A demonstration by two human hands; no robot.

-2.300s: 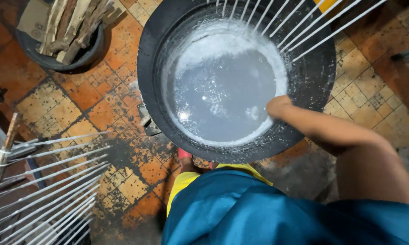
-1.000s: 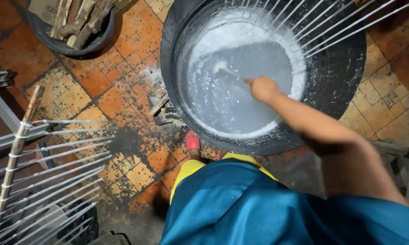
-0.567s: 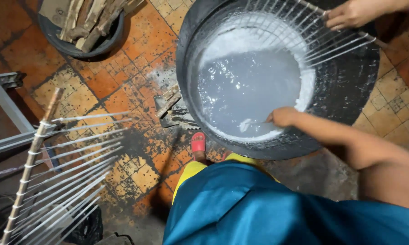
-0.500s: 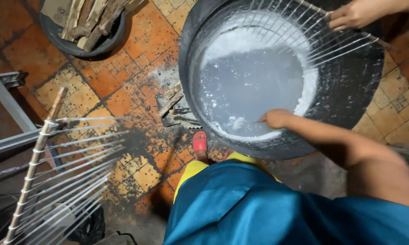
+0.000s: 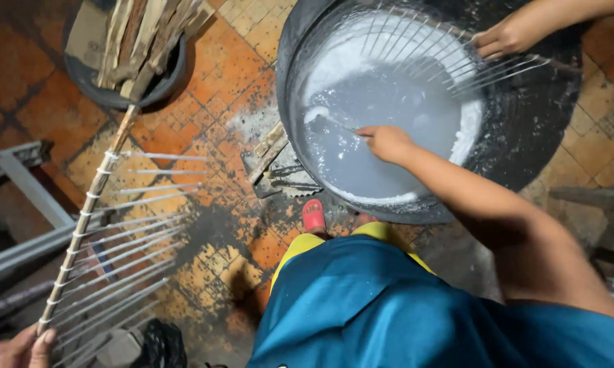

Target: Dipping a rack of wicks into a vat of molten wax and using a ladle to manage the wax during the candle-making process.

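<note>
**Right hand on stirrer, left hand on stick rack**

Thin stirrer (image 5: 334,123) lies in the pale liquid of the black vat (image 5: 525,136), long axis running toward 10 o'clock from the right hand (image 5: 385,142), which is closed on its near end. Left hand (image 5: 14,347), at 7 o'clock and well apart, grips the pole of a rack of white sticks (image 5: 109,225). A co-worker's hand (image 5: 501,37) holds another rack over the vat.

Right hand: your right hand (image 5: 386,142) grips a thin stirrer (image 5: 331,123) dipped in the pale liquid (image 5: 382,129).
Left hand: your left hand (image 5: 17,347) holds a wooden rack (image 5: 92,225) of white rods.
Tub: black tub (image 5: 525,143) on tiled floor (image 5: 211,116).
Other person: a hand (image 5: 501,37) holds another rack (image 5: 450,51) over the tub.
</note>
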